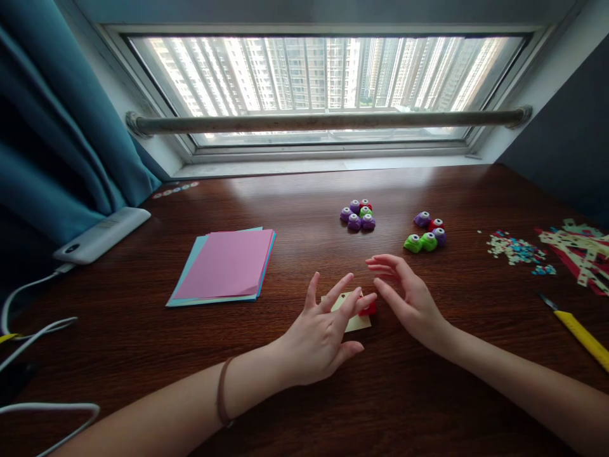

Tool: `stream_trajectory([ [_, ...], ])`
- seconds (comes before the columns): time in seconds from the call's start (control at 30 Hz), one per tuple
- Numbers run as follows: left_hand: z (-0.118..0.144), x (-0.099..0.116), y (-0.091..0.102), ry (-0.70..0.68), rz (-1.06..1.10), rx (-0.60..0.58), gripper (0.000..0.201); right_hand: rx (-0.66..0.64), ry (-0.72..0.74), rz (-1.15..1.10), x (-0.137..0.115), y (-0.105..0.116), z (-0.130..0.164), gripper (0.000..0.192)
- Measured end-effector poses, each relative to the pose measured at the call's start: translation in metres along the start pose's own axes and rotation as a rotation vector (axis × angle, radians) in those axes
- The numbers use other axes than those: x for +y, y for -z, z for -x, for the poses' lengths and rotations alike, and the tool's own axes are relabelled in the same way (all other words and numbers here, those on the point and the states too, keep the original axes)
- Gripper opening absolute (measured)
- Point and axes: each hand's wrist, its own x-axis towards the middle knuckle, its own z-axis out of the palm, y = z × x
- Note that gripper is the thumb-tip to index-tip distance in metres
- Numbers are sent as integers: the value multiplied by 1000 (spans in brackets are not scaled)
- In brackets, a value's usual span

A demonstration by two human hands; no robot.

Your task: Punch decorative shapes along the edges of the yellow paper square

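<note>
My splayed left hand (321, 336) partly hides flat cream paper (358, 324) and a red punch (369, 308); my empty right hand (415, 308) curves near rounded punches (429, 240).

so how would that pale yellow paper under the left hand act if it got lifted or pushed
The pale yellow paper looks thin, so it's probably light and apt to bend when lifted. Pushed, it would likely slide on the smooth-looking wood-grain tabletop, though the red craft punch by its right edge might drag along.
</note>
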Motion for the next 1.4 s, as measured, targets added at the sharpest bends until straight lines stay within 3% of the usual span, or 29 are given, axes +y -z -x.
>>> stream_trajectory([
  [0.1, 1, -1, -1, -38, -23, 30, 73, 90, -58, 167, -4, -12, -20, 24],
  [0.27, 4, -2, -2, -97, -18, 72, 80, 55, -138, 541, -13, -32, -45, 31],
  [0.57, 2, 2, 3, -86, -5, 54, 80, -18, -104, 949, -4, -46, -44, 40],
  [0.93, 4, 2, 4, -93, -58, 32, 80, -70, -59, 1097, -17, -45, -43, 41],
  [1.4, 5, 6, 4, -84, -67, 8, 81, -53, -31, 1081, -17, -46, -40, 31],
])
